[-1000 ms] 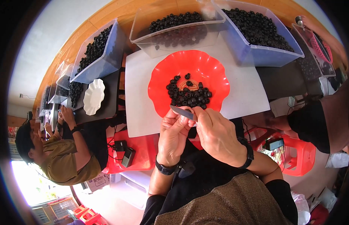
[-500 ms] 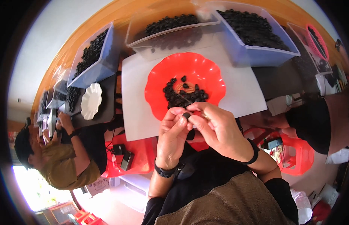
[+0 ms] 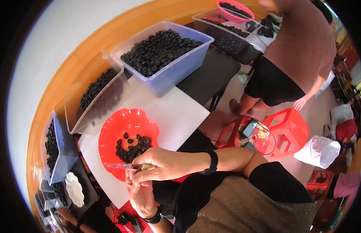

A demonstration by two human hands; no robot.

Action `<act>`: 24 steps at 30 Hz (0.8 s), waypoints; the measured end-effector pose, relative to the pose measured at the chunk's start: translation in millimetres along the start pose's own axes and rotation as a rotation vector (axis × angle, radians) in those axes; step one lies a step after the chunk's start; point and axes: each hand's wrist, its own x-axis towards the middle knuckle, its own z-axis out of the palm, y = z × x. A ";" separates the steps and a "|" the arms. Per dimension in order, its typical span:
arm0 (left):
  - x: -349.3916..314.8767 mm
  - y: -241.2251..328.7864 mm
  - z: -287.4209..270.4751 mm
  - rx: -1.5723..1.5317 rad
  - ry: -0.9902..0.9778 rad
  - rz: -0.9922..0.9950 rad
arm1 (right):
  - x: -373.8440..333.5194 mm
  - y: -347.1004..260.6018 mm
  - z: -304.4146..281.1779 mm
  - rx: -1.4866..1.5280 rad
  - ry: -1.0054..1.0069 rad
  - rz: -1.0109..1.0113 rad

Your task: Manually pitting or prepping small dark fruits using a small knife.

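As right hand [image 3: 157, 163] holds knife [image 3: 119, 166], gold-marked bowl [image 3: 109, 136]

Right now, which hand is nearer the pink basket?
Right hand, by the red bowl, well short of the pink basket; the left hand, lower in the picture, is farther off.

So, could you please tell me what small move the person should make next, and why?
I would probably ease the left hand slightly back from the knife: the right hand appears to hold it with the blade out over the red scalloped dish, close beside the left hand, so clearance seems small.
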 end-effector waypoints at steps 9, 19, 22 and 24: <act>-4.2 2.4 -0.4 0.048 0.038 0.073 | 3.9 -12.0 -5.8 -0.092 -0.174 0.085; -14.4 8.7 6.9 0.238 0.138 0.218 | 86.2 -39.4 -63.0 -0.365 0.052 0.222; -19.7 9.8 10.7 0.252 0.130 0.230 | 149.3 -69.6 -72.8 -0.532 0.194 0.009; -21.8 8.9 11.9 0.254 0.140 0.238 | 181.5 -72.3 -84.3 -0.510 0.178 0.037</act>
